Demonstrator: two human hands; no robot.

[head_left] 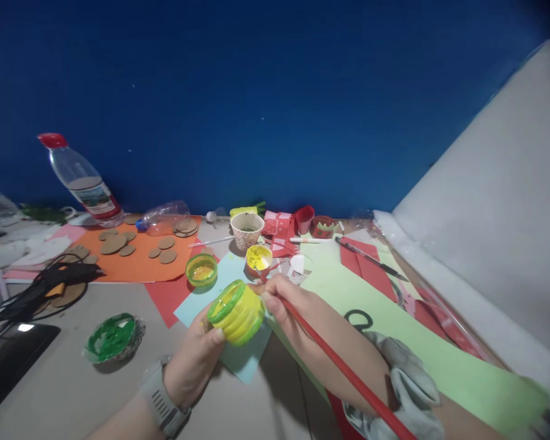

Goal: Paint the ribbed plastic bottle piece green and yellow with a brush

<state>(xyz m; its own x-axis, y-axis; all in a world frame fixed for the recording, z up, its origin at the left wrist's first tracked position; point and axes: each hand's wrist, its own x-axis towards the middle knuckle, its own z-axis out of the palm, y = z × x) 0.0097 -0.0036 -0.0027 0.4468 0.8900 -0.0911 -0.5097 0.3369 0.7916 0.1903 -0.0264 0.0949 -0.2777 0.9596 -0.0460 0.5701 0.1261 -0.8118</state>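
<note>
My left hand (200, 350) is closed around a small ribbed cup (241, 318), painted yellow with a green rim, and holds it tilted above a light blue sheet (244, 362). My right hand (288, 299) grips a paintbrush (343, 370) with a long red handle. The brush tip reaches toward a small container of yellow paint (258, 259); whether it touches the paint I cannot tell. Just behind the held cup stands a shallow green-rimmed piece (201, 271), yellowish inside. Left of my left hand sits a dish of green paint (113, 338).
A red-capped bottle (85, 180) and a clear bottle lying down (165, 218) are at the back left. Cardboard discs (114, 244) lie on orange paper (142, 269). A paper cup (247, 230) stands behind the paint. Scissors (358, 319) and a pen (371, 258) lie right.
</note>
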